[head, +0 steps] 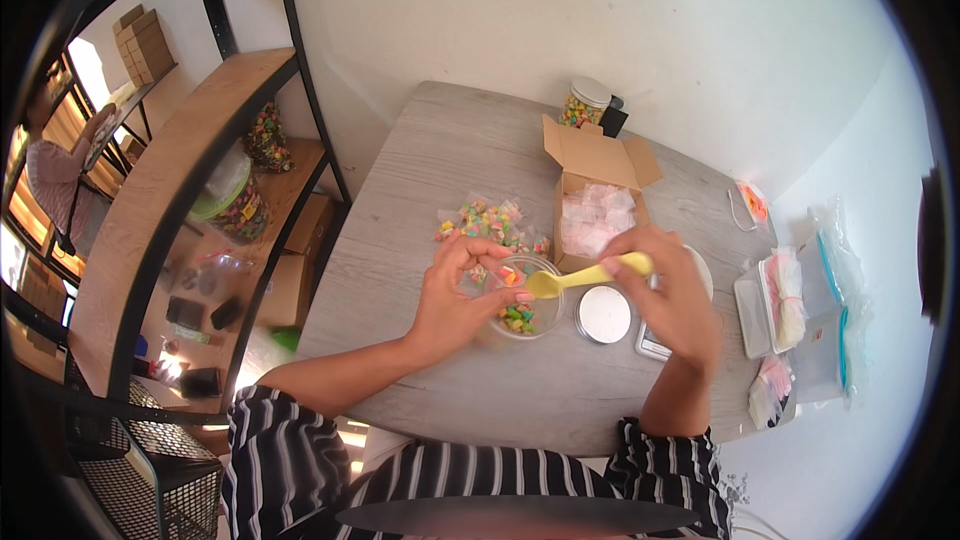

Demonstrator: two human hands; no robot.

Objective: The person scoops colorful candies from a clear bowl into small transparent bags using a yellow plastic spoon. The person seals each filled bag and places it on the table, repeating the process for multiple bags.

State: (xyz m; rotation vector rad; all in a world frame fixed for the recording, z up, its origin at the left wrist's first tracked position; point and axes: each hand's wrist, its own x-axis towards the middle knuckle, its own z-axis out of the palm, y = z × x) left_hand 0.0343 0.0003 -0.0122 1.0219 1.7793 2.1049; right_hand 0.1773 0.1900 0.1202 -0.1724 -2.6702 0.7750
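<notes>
My left hand (465,292) pinches a small clear plastic bag (512,277) with a few colourful pieces in it. My right hand (660,292) grips a yellow spoon (592,274), its bowl up against the bag's side. Beneath both stands a round clear tub (553,315) with small multicoloured pieces (517,319) at its bottom. A silver lid (604,315) lies just right of the tub. Beyond my left hand is a heap of filled small bags (487,221). An open cardboard box (600,146) holds many pinkish clear packets (598,217).
A white scale (651,341) sits partly under my right hand. At the back is a filled jar (585,101); plastic containers (817,337) line the right edge. Left stands a shelf (187,142) with a green-rimmed tub (232,195). Another person (60,172) is far left.
</notes>
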